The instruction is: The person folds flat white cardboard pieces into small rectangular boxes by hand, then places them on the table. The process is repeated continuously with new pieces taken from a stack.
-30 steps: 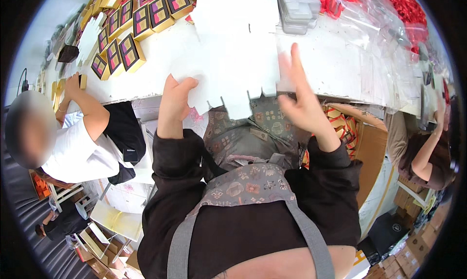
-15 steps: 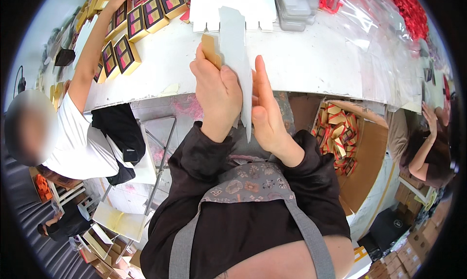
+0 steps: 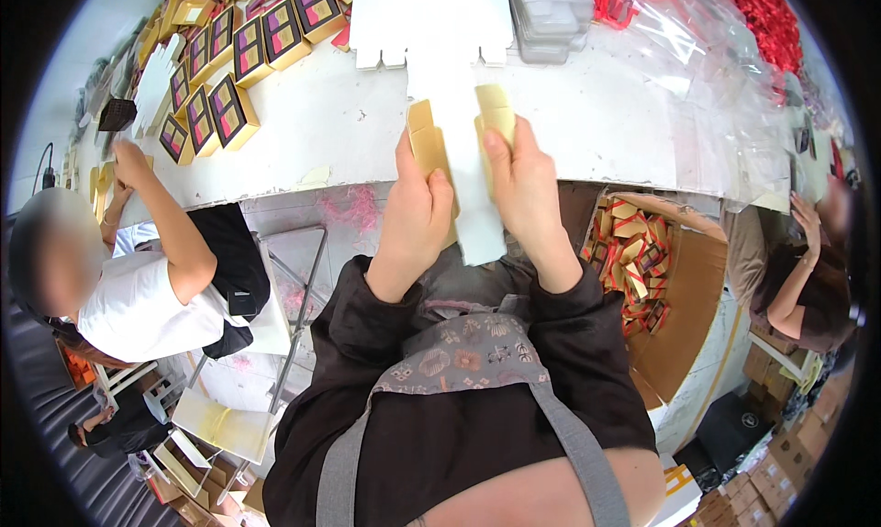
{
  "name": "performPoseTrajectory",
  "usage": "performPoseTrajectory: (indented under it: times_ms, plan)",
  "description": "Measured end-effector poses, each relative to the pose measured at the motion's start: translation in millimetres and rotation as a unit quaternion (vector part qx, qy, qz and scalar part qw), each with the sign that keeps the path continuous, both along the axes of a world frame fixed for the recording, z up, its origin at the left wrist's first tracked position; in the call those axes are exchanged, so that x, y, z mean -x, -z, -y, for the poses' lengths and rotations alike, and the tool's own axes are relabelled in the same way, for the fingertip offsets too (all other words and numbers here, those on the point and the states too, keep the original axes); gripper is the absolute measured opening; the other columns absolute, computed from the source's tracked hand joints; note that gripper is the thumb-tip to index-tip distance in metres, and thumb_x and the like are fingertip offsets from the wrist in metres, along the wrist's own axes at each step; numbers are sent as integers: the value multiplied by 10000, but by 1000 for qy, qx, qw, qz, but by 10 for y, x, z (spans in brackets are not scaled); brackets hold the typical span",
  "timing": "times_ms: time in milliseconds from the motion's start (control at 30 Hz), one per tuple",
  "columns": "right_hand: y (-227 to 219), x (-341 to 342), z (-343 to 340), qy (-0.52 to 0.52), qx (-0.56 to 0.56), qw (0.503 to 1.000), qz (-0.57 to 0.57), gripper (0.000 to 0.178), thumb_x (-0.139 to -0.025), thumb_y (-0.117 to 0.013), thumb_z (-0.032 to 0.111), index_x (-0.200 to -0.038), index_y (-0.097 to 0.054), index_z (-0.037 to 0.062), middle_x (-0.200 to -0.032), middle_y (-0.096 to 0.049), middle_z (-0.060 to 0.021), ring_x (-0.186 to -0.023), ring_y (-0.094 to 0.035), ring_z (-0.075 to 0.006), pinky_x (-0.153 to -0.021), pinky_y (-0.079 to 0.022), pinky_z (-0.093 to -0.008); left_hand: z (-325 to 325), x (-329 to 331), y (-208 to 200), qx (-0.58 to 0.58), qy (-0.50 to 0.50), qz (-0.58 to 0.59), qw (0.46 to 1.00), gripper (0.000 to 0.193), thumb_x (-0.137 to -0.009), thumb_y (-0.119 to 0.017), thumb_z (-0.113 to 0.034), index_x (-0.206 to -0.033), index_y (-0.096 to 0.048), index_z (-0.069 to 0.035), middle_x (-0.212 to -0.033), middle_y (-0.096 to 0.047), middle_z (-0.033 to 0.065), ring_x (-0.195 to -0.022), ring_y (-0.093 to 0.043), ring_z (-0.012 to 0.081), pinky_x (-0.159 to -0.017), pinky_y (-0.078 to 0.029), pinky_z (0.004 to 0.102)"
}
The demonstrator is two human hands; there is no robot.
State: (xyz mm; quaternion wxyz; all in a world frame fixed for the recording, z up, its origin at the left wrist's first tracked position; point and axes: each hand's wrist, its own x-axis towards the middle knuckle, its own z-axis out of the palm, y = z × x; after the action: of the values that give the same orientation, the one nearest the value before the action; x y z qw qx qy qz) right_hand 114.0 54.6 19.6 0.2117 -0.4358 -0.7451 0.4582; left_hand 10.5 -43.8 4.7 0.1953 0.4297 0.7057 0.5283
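Observation:
Above my lap, at the table's front edge, I hold a partly folded cardboard box blank (image 3: 466,183), white inside and gold outside, its long sides bent up. My left hand (image 3: 415,219) grips the left gold side, thumb towards the inside. On the opposite side, my right hand (image 3: 532,196) grips the right gold wall with thumb and fingers. Just beyond lie flat white box blanks (image 3: 381,27) with notched edges, which the far end of the held blank seems to meet.
Gold boxes with dark-framed windows (image 3: 229,109) stand at the left. Clear plastic trays (image 3: 549,22), plastic bags (image 3: 688,63) and red shredded filler (image 3: 757,13) lie at the right. A carton (image 3: 688,307) of small gold packs stands below. A co-worker in a white shirt (image 3: 138,302) sits at the left.
The blank has turned from edge-on to white inside upward, its sides now folded up. My right hand has closed on its right side. The co-worker's arm has drawn back from the far boxes.

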Motion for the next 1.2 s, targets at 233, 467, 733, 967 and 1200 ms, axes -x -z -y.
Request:
performPoseTrajectory:
  times_ms: [233,467,733,967,1200]
  plan:
    - [227,109,99,-63,-221,973,6,524,-861,-475,7,-1369,-348,28,-917,-620,-242,-739,-634,-387,-629,-503,-414,-152,-18,-68,125,-18,-34,991,700,-808,-436,26,-1453,-165,-15,-1107,-555,275,-903,-596,404,-746,-479,426]
    - [70,105,211,-39,-125,989,-65,614,-838,-499,2,-1416,-301,60,-963,-615,-259,-758,-638,-380,-630,-509,-435,-182,-39,-13,64,-60,-80,993,738,-789,-454,70,-1453,-135,25,-1368,-387,286,-1198,-492,374,-945,-433,358]
    - [308,-24,224,-85,-236,968,24,625,-770,-515,-25,-1376,-365,3,-971,-629,-238,-699,-651,-354,-555,-529,-397,-101,-193,-107,75,-4,-31,997,778,-736,-420,101,-1452,-124,38,-1413,-313,291,-1321,-332,403,-1060,-329,396]
    - [38,-3,26,-80,-49,988,-120,502,-844,-430,-19,-1341,-414,51,-1124,-600,-225,-1001,-607,-358,-823,-493,-382,-135,91,-47,-4,20,39,999,678,-762,-406,59,-1415,-239,-13,-1228,-470,231,-1104,-518,356,-922,-432,384]
    - [136,6,27,-54,36,990,-123,245,-945,-507,152,-1159,-521,32,-987,-610,-142,-816,-587,-213,-760,-465,-295,-88,104,-52,98,69,60,991,435,-767,-379,58,-1197,-381,-4,-1120,-502,209,-969,-551,328,-852,-446,371]
